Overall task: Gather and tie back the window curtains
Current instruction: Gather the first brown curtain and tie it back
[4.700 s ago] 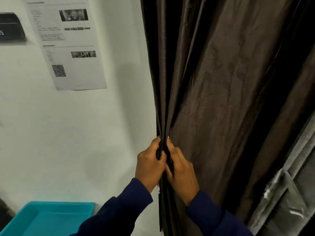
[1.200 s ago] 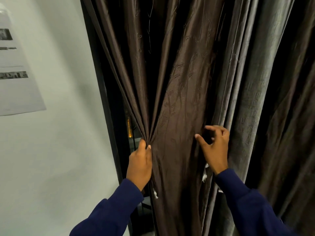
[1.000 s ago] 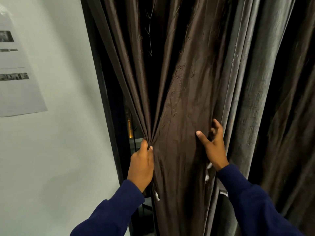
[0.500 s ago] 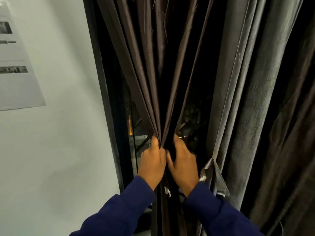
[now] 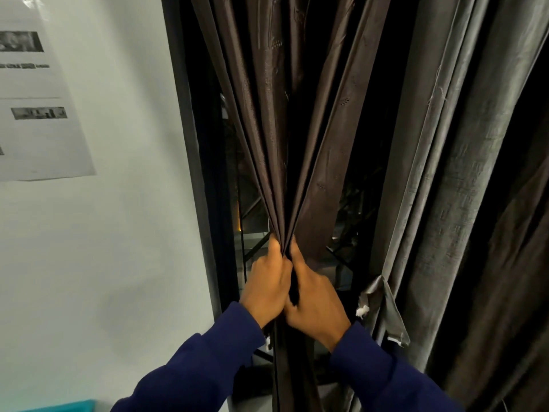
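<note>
White wall [image 5: 118,233] on left | both your hands, left hand [image 5: 266,288] and right hand [image 5: 315,304], are squeezing the brown curtain [image 5: 297,129] bunched | gathering looking done, tying not yet done, grey curtain [image 5: 445,173] hanging loose.

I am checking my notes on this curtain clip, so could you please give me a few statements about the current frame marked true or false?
1. Both hands grip the brown curtain where its folds meet. True.
2. The left hand rests flat on the wall. False: it grips the gathered fabric beside the right hand.
3. A printed sheet hangs on the wall left of the window. True.
4. The grey curtain is in the grip too. False: it hangs free to the right.
</note>
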